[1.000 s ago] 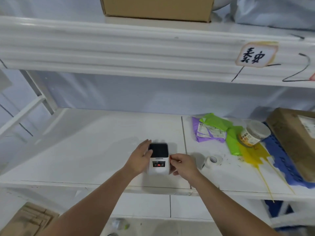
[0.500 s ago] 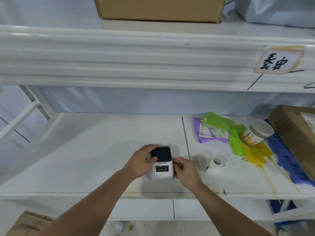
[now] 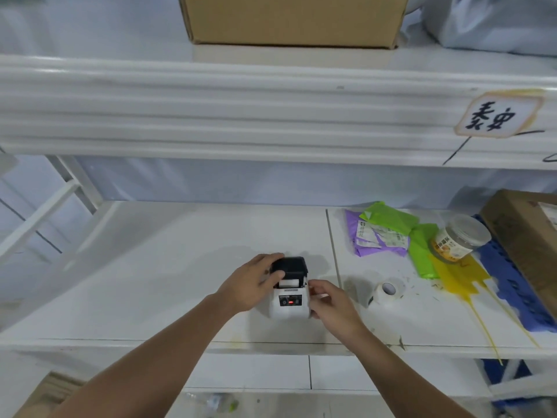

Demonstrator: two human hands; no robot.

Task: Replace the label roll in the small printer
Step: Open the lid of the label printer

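A small white printer (image 3: 290, 303) with a black lid (image 3: 290, 266) stands on the white shelf (image 3: 150, 282) near its front edge. The lid is tipped up a little and a white strip shows under it. A red light glows on the front panel. My left hand (image 3: 253, 285) grips the printer's left side, thumb on the lid. My right hand (image 3: 330, 306) holds the right side, fingertips at the lid's corner. A white label roll (image 3: 386, 291) lies on its side just right of my right hand.
Purple and green mailer bags (image 3: 388, 233), a clear jar (image 3: 458, 239), yellow and blue sheets (image 3: 470, 279) and a cardboard box (image 3: 527, 236) crowd the shelf's right end. An upper shelf beam (image 3: 271, 116) hangs overhead, with a box (image 3: 289, 19) on it.
The printer's black lid has lifted from flat to partly raised, showing white beneath. My left thumb has moved onto the lid. The camera has drifted left and down slightly.
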